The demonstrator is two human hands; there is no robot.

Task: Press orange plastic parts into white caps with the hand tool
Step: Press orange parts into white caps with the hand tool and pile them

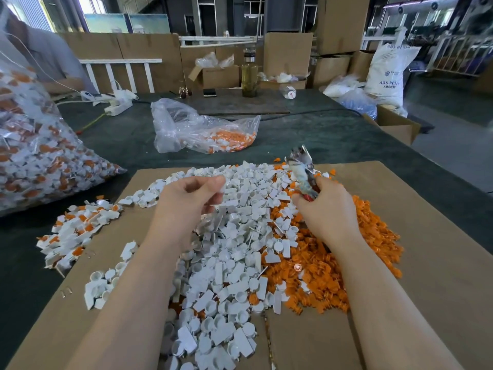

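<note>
White caps (229, 252) lie heaped on cardboard (416, 263) beside orange parts (320, 279). Left hand (190, 201) hovers above, grip loosely curled, seemingly empty. Right hand (325, 209) clutches the hand tool (302, 169) upright.

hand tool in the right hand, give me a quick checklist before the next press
1. Tool gripped: ok. The right hand grips the red-handled metal hand tool, its head pointing up.
2. Tool jaws free of a part: cannot tell, blurred.
3. White cap picked: cannot tell. The left hand hovers with curled fingers over the heap of white plastic caps; no part is plainly visible in it.
4. Orange parts within reach: ok. The heap of orange plastic parts lies under the right wrist.
5. Finished pieces kept apart: ok. A small pile of assembled white-and-orange caps lies on the left edge of the brown cardboard sheet.
</note>
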